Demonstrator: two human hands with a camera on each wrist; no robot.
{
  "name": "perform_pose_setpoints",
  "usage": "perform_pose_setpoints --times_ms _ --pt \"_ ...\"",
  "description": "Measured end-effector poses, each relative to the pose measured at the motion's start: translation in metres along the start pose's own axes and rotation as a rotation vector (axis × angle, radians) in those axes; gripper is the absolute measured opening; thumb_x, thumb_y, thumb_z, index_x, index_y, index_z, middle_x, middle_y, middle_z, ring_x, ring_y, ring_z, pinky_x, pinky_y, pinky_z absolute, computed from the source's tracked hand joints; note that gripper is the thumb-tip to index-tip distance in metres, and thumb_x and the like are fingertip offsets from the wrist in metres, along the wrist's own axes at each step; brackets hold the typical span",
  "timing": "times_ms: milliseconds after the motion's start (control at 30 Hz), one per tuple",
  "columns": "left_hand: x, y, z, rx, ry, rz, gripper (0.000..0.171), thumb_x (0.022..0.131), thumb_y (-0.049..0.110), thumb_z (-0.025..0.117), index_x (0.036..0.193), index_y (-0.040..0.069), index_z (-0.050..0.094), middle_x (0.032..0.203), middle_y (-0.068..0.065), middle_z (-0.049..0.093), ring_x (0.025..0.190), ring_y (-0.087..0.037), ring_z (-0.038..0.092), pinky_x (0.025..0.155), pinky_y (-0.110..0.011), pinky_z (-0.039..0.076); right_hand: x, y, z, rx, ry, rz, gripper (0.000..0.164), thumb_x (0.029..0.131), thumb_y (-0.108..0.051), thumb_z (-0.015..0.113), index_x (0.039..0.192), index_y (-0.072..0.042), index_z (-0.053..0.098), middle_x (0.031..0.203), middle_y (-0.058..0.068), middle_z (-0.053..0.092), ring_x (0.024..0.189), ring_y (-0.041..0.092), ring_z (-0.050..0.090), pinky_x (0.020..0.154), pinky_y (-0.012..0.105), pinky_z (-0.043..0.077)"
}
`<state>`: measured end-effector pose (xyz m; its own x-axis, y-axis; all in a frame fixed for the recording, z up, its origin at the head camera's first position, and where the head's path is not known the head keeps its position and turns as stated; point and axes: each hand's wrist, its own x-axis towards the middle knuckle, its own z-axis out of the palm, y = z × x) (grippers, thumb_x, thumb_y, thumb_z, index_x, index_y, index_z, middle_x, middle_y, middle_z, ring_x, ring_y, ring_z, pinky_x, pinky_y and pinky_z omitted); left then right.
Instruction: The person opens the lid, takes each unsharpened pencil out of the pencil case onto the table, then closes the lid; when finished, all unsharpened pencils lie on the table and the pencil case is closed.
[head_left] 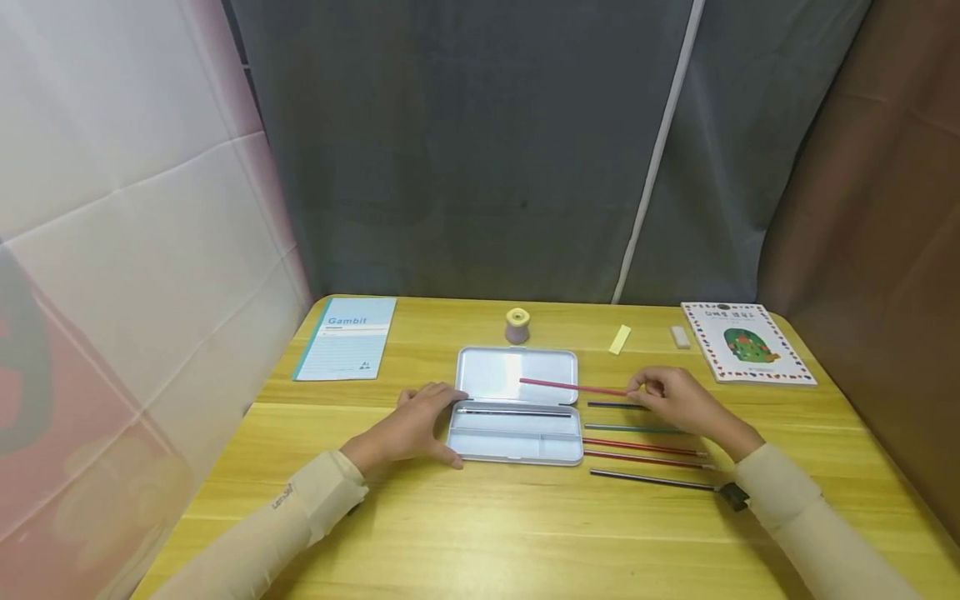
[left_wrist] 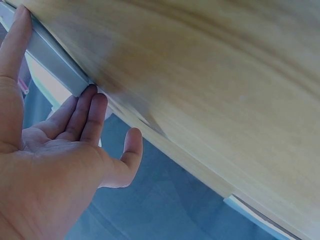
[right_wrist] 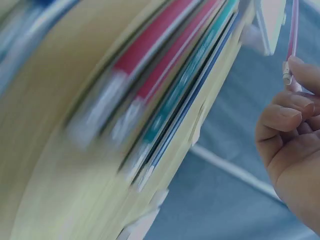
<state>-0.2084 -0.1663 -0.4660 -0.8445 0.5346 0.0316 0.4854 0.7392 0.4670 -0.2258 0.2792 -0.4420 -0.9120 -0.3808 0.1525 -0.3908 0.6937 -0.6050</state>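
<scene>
A white pencil case (head_left: 516, 447) lies open on the table, its lid folded back; a dark pencil (head_left: 517, 412) lies in its rear compartment. My left hand (head_left: 420, 423) rests against the case's left side, thumb by the front corner and fingertips near the hinge. In the left wrist view those fingers look fairly straight. With thumb and fingers, my right hand (head_left: 678, 402) pinches a red pencil (head_left: 573, 387) near its right end. The pencil's other end is above the lid. Below that hand lie a blue pencil (head_left: 615, 405) and a green pencil (head_left: 630, 428).
Two more red pencils (head_left: 645, 447) and a black pencil (head_left: 651, 480) lie right of the case. Behind stand a yellow-topped small container (head_left: 517, 327), a yellow strip (head_left: 619, 340) and a white eraser (head_left: 680, 337). A notebook (head_left: 348, 342) lies left, a picture-covered book (head_left: 750, 346) right.
</scene>
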Motion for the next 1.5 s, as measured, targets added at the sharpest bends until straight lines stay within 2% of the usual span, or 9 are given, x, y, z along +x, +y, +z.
perform_pose_setpoints --times_ms 200,500,633,733,867,1200,1367,1500 --pt "0.0 -0.001 -0.001 0.008 -0.001 -0.005 0.105 0.064 0.049 0.101 0.149 0.007 0.056 0.148 -0.007 0.063 0.141 -0.03 0.052 0.106 -0.059 0.031 -0.011 0.016 -0.022 -0.022 0.03 0.029 0.013 0.102 -0.017 0.073 0.1 -0.005 0.078 0.067 -0.002 0.047 0.059 0.004 0.037 0.059 0.025 0.036" --pt "0.0 0.001 0.0 0.013 0.0 -0.005 0.106 0.064 0.05 0.101 0.15 0.007 0.056 0.149 -0.008 0.062 0.141 -0.029 0.053 0.108 -0.061 0.032 -0.021 0.053 -0.046 -0.013 0.046 0.004 0.011 0.101 -0.014 0.073 0.097 -0.004 0.077 0.066 -0.006 0.045 0.06 0.001 0.039 0.059 0.026 0.037" --pt "-0.001 0.001 -0.001 0.016 0.001 -0.003 0.106 0.064 0.05 0.101 0.149 0.007 0.056 0.149 -0.008 0.062 0.14 -0.029 0.053 0.107 -0.062 0.032 -0.025 0.065 -0.052 0.001 0.058 -0.004 0.008 0.101 -0.01 0.072 0.097 -0.004 0.076 0.07 -0.005 0.048 0.063 0.001 0.042 0.058 0.026 0.038" --pt "-0.001 0.001 -0.001 0.016 0.002 -0.004 0.105 0.065 0.05 0.101 0.149 0.007 0.056 0.148 -0.008 0.062 0.14 -0.029 0.053 0.107 -0.061 0.032 -0.026 0.073 -0.053 -0.006 0.065 -0.008 0.008 0.101 -0.008 0.072 0.096 -0.004 0.076 0.073 -0.004 0.05 0.066 0.0 0.043 0.059 0.025 0.038" --pt "-0.001 0.001 -0.001 0.014 0.002 -0.002 0.105 0.064 0.05 0.101 0.149 0.007 0.056 0.148 -0.008 0.063 0.14 -0.029 0.053 0.106 -0.059 0.032 -0.025 0.079 -0.052 0.0 0.03 0.005 0.009 0.102 -0.008 0.071 0.098 -0.002 0.076 0.074 -0.004 0.05 0.067 0.0 0.042 0.06 0.024 0.038" --pt "-0.001 0.0 0.001 0.018 -0.006 -0.02 0.106 0.064 0.049 0.101 0.151 0.009 0.055 0.151 -0.008 0.061 0.143 -0.03 0.052 0.106 -0.058 0.033 -0.008 0.085 -0.046 -0.051 -0.037 0.035 0.009 0.1 -0.011 0.074 0.097 -0.004 0.078 0.07 -0.004 0.048 0.063 0.002 0.041 0.06 0.024 0.037" --pt "-0.001 0.001 0.0 0.008 -0.006 -0.021 0.105 0.065 0.048 0.101 0.15 0.008 0.055 0.151 -0.009 0.061 0.143 -0.03 0.051 0.106 -0.059 0.033 -0.004 0.089 -0.043 -0.035 -0.078 0.088 0.009 0.098 -0.013 0.077 0.095 -0.004 0.078 0.069 -0.004 0.054 0.062 0.002 0.044 0.059 0.024 0.04" --pt "-0.001 0.0 0.0 0.019 -0.003 -0.01 0.104 0.065 0.049 0.101 0.15 0.009 0.055 0.15 -0.007 0.062 0.141 -0.029 0.052 0.106 -0.058 0.032 -0.002 0.093 -0.041 -0.034 -0.094 0.098 0.009 0.096 -0.012 0.078 0.094 -0.004 0.078 0.071 -0.003 0.06 0.063 0.001 0.045 0.06 0.023 0.041"
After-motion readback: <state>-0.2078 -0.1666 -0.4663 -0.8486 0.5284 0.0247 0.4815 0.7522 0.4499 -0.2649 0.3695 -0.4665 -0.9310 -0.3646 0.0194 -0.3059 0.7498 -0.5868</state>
